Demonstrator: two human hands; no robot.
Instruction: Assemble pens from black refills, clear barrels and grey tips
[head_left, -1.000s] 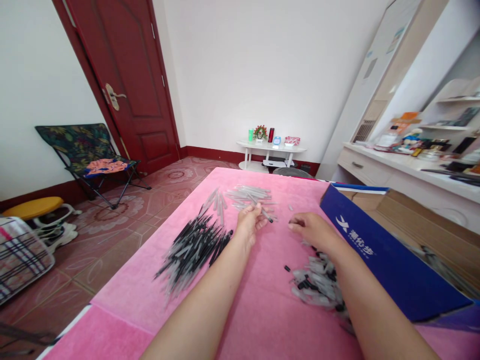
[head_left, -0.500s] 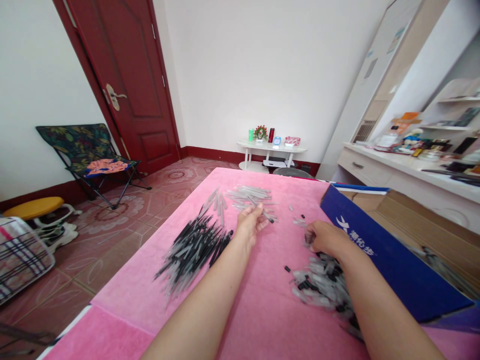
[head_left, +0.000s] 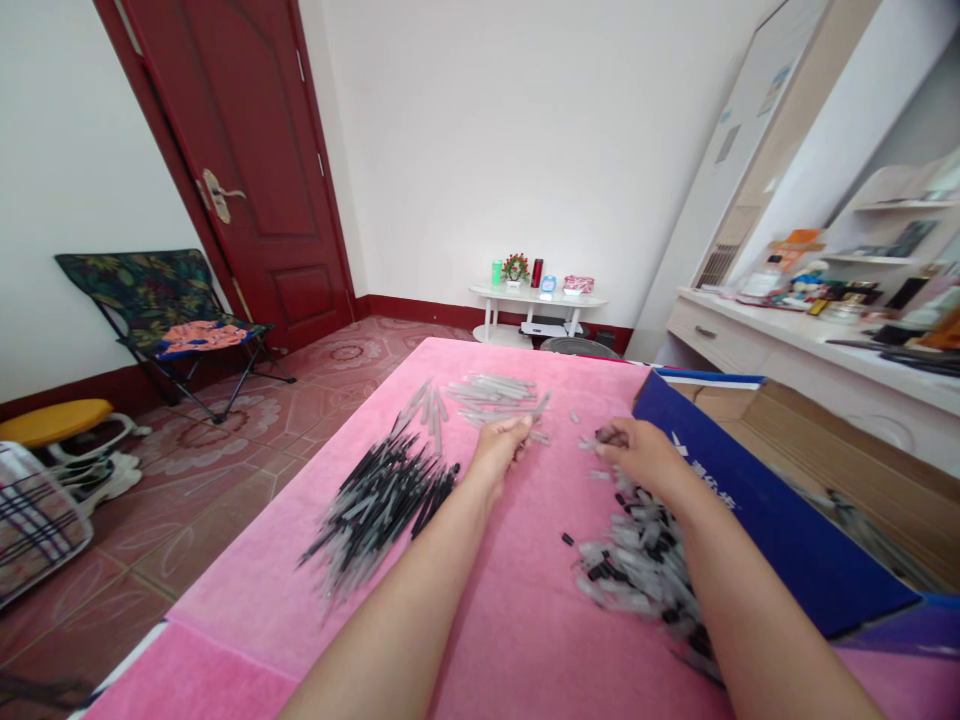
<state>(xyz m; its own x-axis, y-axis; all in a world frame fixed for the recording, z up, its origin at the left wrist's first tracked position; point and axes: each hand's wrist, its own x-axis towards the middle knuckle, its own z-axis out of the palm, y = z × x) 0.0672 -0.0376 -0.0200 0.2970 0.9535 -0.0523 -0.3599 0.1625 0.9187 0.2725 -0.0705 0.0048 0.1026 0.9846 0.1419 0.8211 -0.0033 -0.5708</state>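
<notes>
My left hand (head_left: 501, 448) is closed round a clear pen barrel (head_left: 538, 408) that sticks up and to the right from its fingers. My right hand (head_left: 637, 452) pinches a small dark piece at its fingertips, close beside the left hand. Both hover over a pink cloth (head_left: 510, 600). A heap of black pens (head_left: 379, 495) lies left of my left forearm. Clear barrels (head_left: 491, 392) lie scattered beyond the hands. A pile of clear and black caps (head_left: 634, 560) sits under my right forearm.
A blue cardboard box (head_left: 757, 520) stands open along the right edge of the cloth. Beyond are a folding chair (head_left: 161, 310), a red door (head_left: 240, 170), a small white table (head_left: 536, 300) and a white counter (head_left: 810, 345) with clutter.
My right hand has dipped into the cap pile, then risen toward the left hand with a small dark piece. The barrel in my left hand now tilts upward. The view has shifted slightly.
</notes>
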